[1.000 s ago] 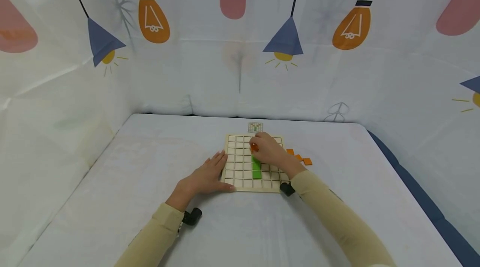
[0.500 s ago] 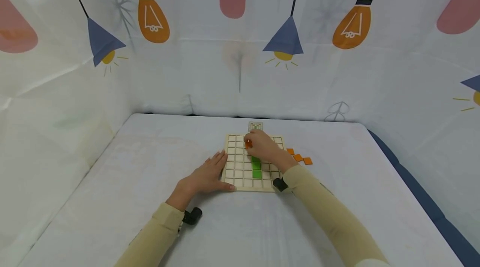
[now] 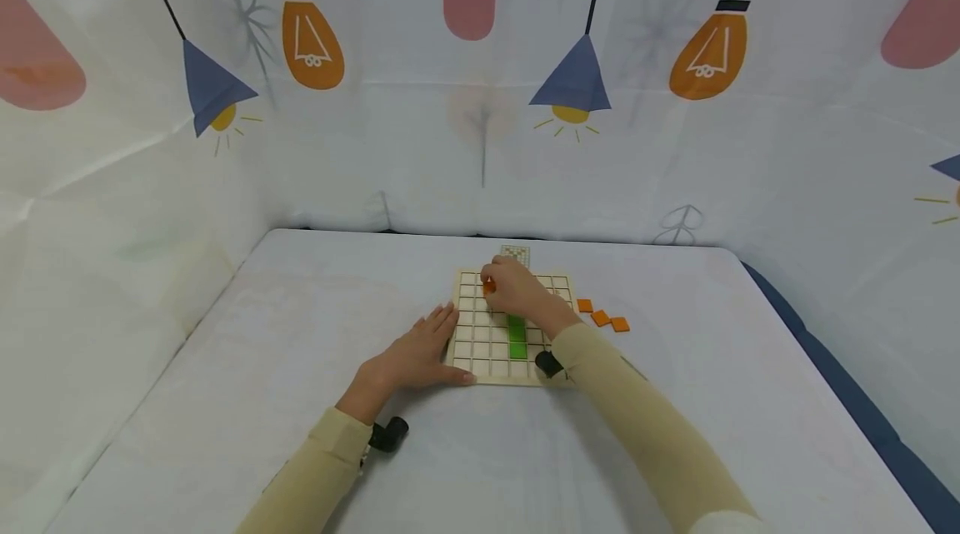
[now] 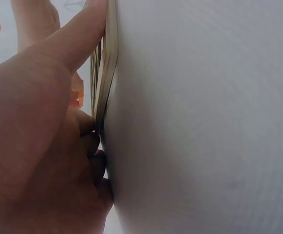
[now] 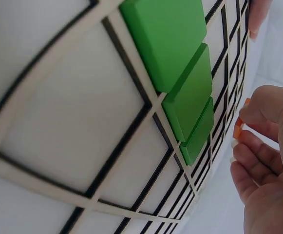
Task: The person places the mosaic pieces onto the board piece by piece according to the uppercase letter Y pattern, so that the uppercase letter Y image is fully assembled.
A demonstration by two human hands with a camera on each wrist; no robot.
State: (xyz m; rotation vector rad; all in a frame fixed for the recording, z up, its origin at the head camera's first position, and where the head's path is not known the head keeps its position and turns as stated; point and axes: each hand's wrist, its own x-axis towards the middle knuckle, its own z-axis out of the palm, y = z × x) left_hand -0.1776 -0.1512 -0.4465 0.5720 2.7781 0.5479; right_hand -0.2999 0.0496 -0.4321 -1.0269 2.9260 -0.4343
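Note:
A pale wooden grid board (image 3: 480,348) lies on the table. Several of its square cells are framed by thin raised strips, and a column of green tiles (image 3: 517,339) fills some near the middle. My left hand (image 3: 411,357) rests at the board's left side, fingers extended along that edge and thumb on the front left corner. Over the back left cells, my right hand (image 3: 519,287) pinches an orange square tile (image 5: 239,126) between thumb and fingertips. In the right wrist view the tile stands tilted, close over the far part of the grid, beyond three green tiles (image 5: 187,97).
Three loose orange tiles (image 3: 600,317) lie on the table right of the board. A small printed grid card (image 3: 516,252) is behind the board, partly covered by the right hand. The white table (image 3: 337,284) meets a patterned cloth backdrop (image 3: 420,142) at its far edge.
My right hand has moved left across the back rows, carrying the orange tile. The left hand stays at the board's edge. The head view has shifted slightly.

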